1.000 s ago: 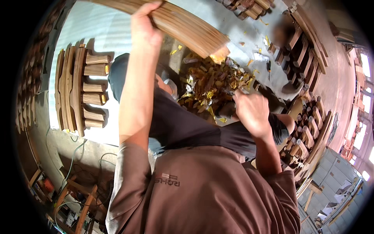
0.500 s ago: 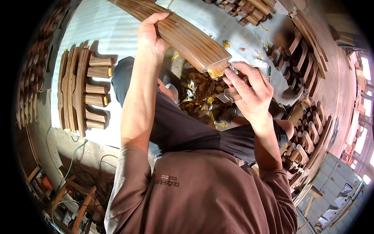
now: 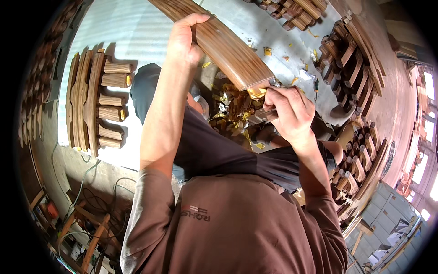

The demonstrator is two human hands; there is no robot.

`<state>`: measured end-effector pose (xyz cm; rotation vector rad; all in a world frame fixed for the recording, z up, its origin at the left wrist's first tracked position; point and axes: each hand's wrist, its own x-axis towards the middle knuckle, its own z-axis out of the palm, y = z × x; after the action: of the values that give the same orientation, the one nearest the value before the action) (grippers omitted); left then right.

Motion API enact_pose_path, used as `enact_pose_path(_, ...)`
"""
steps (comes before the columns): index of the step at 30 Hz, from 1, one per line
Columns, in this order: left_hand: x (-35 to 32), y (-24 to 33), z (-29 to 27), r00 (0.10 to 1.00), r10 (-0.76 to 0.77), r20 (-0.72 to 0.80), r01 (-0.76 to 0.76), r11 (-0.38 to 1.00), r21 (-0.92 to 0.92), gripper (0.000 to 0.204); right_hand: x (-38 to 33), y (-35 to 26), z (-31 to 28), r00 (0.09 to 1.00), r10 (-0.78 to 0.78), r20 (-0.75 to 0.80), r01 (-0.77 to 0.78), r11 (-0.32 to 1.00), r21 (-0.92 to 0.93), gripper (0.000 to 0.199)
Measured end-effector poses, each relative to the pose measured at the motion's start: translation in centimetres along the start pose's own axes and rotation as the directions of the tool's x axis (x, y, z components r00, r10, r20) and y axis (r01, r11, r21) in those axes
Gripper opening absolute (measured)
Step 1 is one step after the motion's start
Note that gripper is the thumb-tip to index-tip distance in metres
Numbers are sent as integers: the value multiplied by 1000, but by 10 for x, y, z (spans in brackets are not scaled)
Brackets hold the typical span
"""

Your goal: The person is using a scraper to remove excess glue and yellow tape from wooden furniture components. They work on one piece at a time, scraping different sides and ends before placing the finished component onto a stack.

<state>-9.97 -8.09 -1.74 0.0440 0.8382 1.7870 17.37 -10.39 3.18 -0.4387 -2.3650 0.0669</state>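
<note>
My left hand [image 3: 185, 39] grips a long curved wooden piece [image 3: 223, 45] with a striped brown grain, holding it up in front of me. The near end of that piece carries a strip of yellow tape [image 3: 256, 92]. My right hand [image 3: 287, 112] is closed on a small flat tool [image 3: 261, 116] and pressed against that taped end. Below the hands lies a pile of torn yellow tape scraps [image 3: 232, 116] on the floor between my legs.
A stack of curved wooden parts with short posts [image 3: 93, 102] lies at the left on the floor. More such parts are piled at the right [image 3: 360, 160] and top right [image 3: 351, 50]. Cables and wooden frames [image 3: 86, 223] sit at the lower left.
My right hand rose from the scrap pile to the taped end of the wooden piece. My left hand slid down the piece, which now sits lower and nearer.
</note>
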Motion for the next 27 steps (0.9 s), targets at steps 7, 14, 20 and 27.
enact_pose_path(7,4,-2,-3,999,-2,48,6,997,-79,24,-5,-16,9,465,885,31,-770,387,507,6)
enact_pose_path(14,3,-2,-1,996,32,86,-27,997,-66,27,-7,-23,10,398,890,222,-715,149,683,19)
enact_pose_path(20,-3,-7,3,999,26,42,-27,999,33,29,-12,-16,16,601,797,-64,-751,590,298,15)
enact_pose_path(27,4,-5,1,986,21,167,-1,993,-121,28,-1,-6,17,136,931,339,-485,-235,842,8)
